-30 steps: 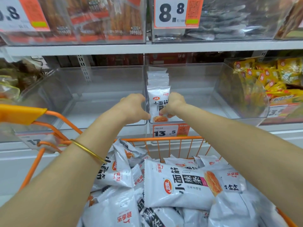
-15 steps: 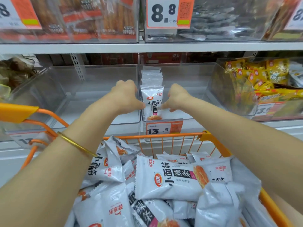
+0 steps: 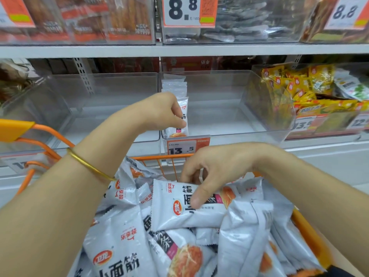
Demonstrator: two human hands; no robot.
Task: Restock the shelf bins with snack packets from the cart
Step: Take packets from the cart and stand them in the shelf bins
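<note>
**Q:** Reading from 9 o'clock, what comes first?

**A:** The orange corner of the cart (image 3: pixel 16 128) at 9 o'clock, with a clear left bin (image 3: pixel 99 90) above it at 10 o'clock. The left hand (image 3: pixel 159 112), at 11 o'clock of the view's centre, reaches over the cart into the middle bin (image 3: pixel 229 86). Its fingers are curled and its thumb lies against the face of the front packet (image 3: pixel 184 109), which it pinches upright.

**Q:** And behind that packet?

**A:** A row of packets (image 3: pixel 173 84) — white, standing on edge — runs toward 12 o'clock along the bin's left wall. The price tag (image 3: pixel 187 149) hangs just below, at 6 o'clock of the row.

**Q:** The other hand?

**A:** The right hand (image 3: pixel 217 170), at 5 o'clock, is down in the cart. With its thumb on the printed face and its fingers hooked over the far edge, it grips the top packet (image 3: pixel 169 216), which lies flat on the pile (image 3: pixel 129 246).

**Q:** At 2 o'clock?

**A:** A bin of yellow packets (image 3: pixel 299 84), which is a different product.

**Q:** How far along, then?

**A:** Early, by my judgement. Only one row stands in the middle bin — the width from there toward 3 o'clock could take further rows. The pile fills the cart to its rim, so many transfers from cart to bin remain.
</note>
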